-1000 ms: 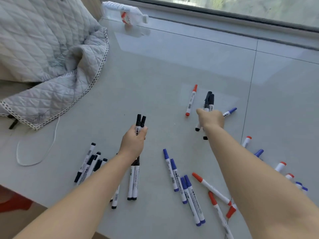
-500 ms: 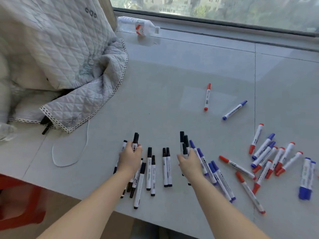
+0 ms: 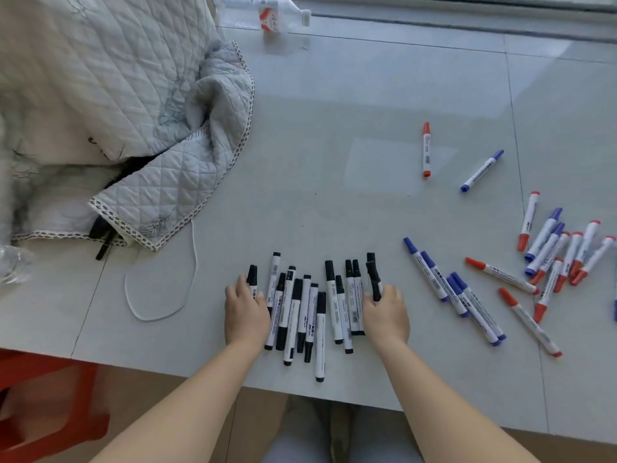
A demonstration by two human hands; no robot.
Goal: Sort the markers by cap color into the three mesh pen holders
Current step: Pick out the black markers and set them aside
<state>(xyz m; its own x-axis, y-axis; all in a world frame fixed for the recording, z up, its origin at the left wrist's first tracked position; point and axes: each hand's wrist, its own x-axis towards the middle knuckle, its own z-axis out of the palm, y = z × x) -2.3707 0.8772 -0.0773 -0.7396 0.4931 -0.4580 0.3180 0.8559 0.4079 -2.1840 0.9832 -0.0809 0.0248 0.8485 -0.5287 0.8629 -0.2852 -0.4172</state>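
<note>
In the head view, a pale grey tiled bench (image 3: 367,128) carries a row of black-capped white markers (image 3: 310,312) at 6 o'clock, lying side by side. The left hand (image 3: 245,317) curls round two black-capped markers at the row's left end; the right hand (image 3: 385,317) grips a few at its right end, fingers hidden beneath. At 4 o'clock lie four blue-capped markers (image 3: 454,289); a mixed red and blue pile (image 3: 561,252) at 3 o'clock is cut off by the frame edge. A lone red-capped marker (image 3: 426,150) and a lone blue-capped marker (image 3: 481,171) lie at 2 o'clock. A quilted grey cloth (image 3: 117,111) covers 10 o'clock, hiding something black. A clear plastic bottle (image 3: 267,11) lies at 12 o'clock.
</note>
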